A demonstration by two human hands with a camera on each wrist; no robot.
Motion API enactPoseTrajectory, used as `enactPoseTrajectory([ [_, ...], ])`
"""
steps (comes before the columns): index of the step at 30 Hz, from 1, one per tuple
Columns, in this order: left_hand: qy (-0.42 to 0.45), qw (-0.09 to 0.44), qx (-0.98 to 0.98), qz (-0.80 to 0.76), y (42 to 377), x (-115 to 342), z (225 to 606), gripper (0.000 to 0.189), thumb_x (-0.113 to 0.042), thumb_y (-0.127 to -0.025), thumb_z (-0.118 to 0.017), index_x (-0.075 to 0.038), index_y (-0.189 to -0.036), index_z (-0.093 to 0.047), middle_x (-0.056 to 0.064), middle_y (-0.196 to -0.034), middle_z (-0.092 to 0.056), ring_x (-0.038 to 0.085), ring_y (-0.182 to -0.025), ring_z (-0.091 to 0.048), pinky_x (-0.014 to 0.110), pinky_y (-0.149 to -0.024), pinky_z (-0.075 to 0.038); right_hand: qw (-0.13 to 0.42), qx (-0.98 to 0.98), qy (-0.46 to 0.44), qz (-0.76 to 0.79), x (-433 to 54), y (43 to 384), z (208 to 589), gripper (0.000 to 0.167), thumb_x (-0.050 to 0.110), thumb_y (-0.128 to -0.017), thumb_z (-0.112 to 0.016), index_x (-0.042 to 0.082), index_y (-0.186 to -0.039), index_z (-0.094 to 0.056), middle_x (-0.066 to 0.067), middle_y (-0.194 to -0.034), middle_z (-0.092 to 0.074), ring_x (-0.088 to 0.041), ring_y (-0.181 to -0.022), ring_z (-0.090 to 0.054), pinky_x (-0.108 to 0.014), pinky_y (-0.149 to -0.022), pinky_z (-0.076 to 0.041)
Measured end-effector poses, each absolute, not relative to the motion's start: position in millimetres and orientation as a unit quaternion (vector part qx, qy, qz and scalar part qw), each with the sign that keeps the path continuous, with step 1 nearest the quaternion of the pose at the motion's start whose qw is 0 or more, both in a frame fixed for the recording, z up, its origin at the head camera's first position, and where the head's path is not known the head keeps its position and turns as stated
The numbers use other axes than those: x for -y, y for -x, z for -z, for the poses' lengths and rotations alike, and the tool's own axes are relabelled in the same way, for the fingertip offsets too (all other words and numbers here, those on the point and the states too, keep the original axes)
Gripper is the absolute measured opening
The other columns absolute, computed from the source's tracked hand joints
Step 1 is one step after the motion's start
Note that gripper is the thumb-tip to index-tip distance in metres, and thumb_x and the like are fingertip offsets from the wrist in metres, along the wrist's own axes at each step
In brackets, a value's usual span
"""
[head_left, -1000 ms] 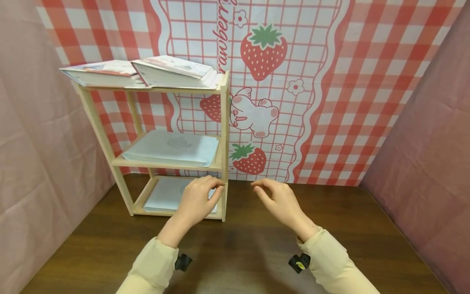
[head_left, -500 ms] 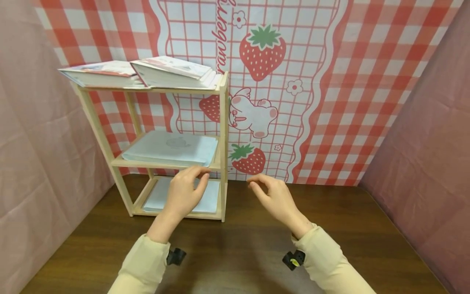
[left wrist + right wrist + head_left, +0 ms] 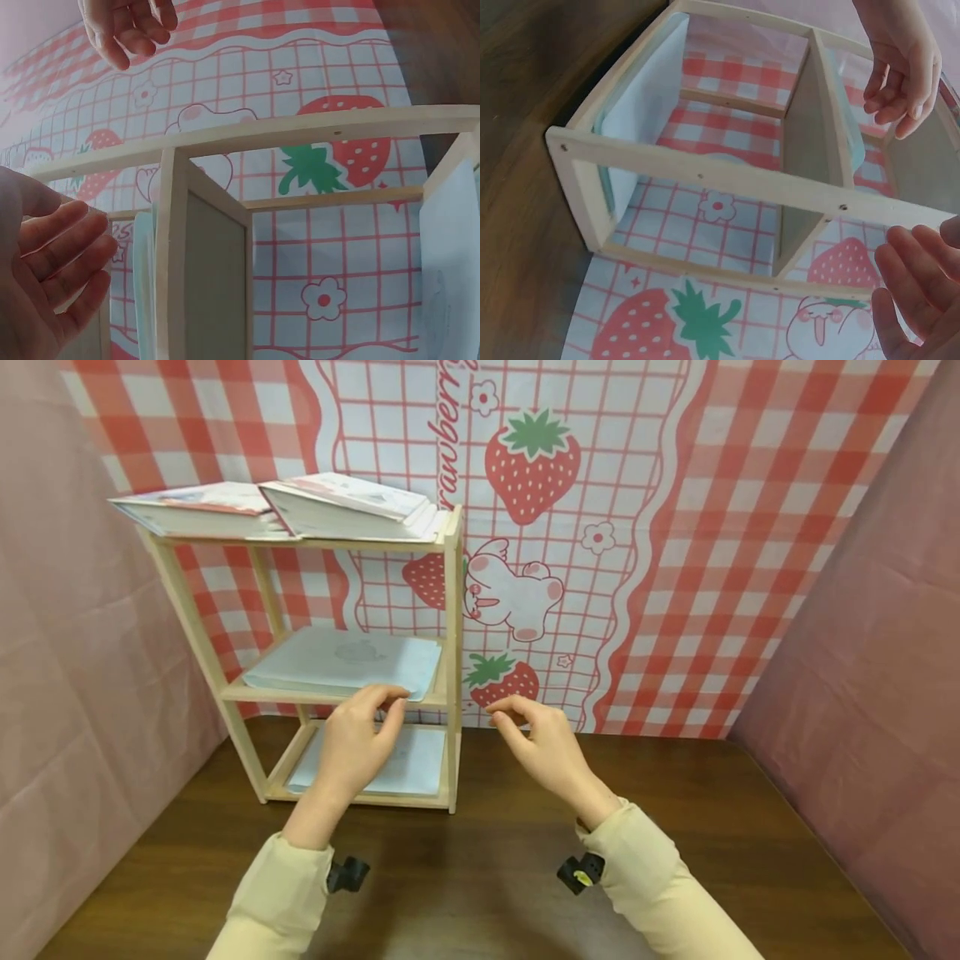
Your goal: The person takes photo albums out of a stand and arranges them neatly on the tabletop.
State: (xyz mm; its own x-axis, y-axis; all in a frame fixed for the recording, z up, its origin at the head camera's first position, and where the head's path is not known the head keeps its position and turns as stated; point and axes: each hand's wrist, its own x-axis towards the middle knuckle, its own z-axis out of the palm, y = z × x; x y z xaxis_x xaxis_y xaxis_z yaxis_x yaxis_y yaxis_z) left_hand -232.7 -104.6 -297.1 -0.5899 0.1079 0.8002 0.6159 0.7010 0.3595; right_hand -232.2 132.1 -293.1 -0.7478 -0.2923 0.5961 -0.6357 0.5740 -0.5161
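Observation:
My left hand (image 3: pixel 354 739) hovers in front of the wooden shelf rack (image 3: pixel 454 727), its fingers loosely bent and nothing in them. In the head view its fingertips overlap the front edge of the middle tier, where a pale blue flat folder (image 3: pixel 337 656) with a grey print lies. A similar folder (image 3: pixel 422 764) rests on the bottom tier, partly hidden behind that hand. To the right of the rack, my right hand (image 3: pixel 546 745) is also raised with relaxed, slightly curved fingers, holding nothing. Both wrist views show the palms with bare fingers.
Two thick books (image 3: pixel 198 510) lie side by side on the rack's top tier, their covers slanting. Behind stands a red checked strawberry backdrop (image 3: pixel 675 568). Pink cloth (image 3: pixel 862 652) hangs at both sides of the dark wooden table (image 3: pixel 675 793).
My left hand has moved left and up, from the bottom tier toward the middle tier's front edge. The right hand has shifted slightly left and up. The rack's contents stay put.

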Motion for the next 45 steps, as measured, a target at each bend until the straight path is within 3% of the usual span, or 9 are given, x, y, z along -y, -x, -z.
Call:
enactPoseTrajectory([
  [11, 0.182, 0.438, 0.805, 0.355, 232.8, 113.5, 285.0, 0.019, -0.01, -0.086, -0.057, -0.003, -0.102, -0.063, 0.008, -0.084, -0.064, 0.02, -0.075, -0.058, 0.032, -0.059, -0.047, 0.25, 0.838, -0.281, -0.396, -112.1, 231.8, 285.5, 0.02, 0.021, -0.093, -0.052, 0.011, -0.101, -0.067, 0.003, -0.087, -0.069, -0.007, -0.079, -0.063, -0.026, -0.062, -0.048],
  [17, 0.169, 0.445, 0.794, 0.378, 231.2, 116.3, 280.7, 0.021, -0.009, -0.087, -0.055, -0.002, -0.106, -0.061, 0.009, -0.085, -0.062, 0.02, -0.08, -0.058, 0.033, -0.056, -0.049, 0.268, 0.823, -0.292, -0.407, -105.1, 230.6, 282.5, 0.016, 0.018, -0.092, -0.052, 0.013, -0.099, -0.066, 0.0, -0.088, -0.069, -0.006, -0.079, -0.062, -0.025, -0.068, -0.05],
  [24, 0.164, 0.462, 0.773, 0.403, 231.3, 121.9, 273.2, 0.023, -0.005, -0.085, -0.057, 0.003, -0.105, -0.06, 0.017, -0.095, -0.058, 0.026, -0.088, -0.055, 0.038, -0.078, -0.044, 0.29, 0.804, -0.29, -0.432, -97.9, 232.1, 273.0, 0.016, 0.015, -0.091, -0.052, 0.011, -0.096, -0.067, 0.001, -0.084, -0.068, -0.005, -0.076, -0.062, -0.024, -0.065, -0.051],
  [35, 0.158, 0.445, 0.77, 0.428, 229.7, 126.9, 257.3, 0.037, -0.006, -0.086, -0.055, 0.005, -0.121, -0.047, 0.018, -0.11, -0.051, 0.026, -0.104, -0.047, 0.036, -0.088, -0.04, 0.307, 0.781, -0.294, -0.457, -89.9, 232.0, 258.7, 0.021, 0.011, -0.091, -0.051, 0.008, -0.11, -0.059, -0.002, -0.089, -0.068, -0.01, -0.074, -0.06, -0.023, -0.058, -0.046],
  [45, 0.149, 0.466, 0.756, 0.435, 230.3, 128.8, 243.8, 0.038, -0.003, -0.085, -0.054, 0.003, -0.122, -0.049, 0.018, -0.113, -0.051, 0.025, -0.106, -0.046, 0.036, -0.089, -0.039, 0.323, 0.757, -0.303, -0.481, -80.6, 234.8, 252.1, 0.03, 0.008, -0.089, -0.052, 0.006, -0.119, -0.052, -0.006, -0.097, -0.066, -0.012, -0.076, -0.06, -0.025, -0.057, -0.046],
])
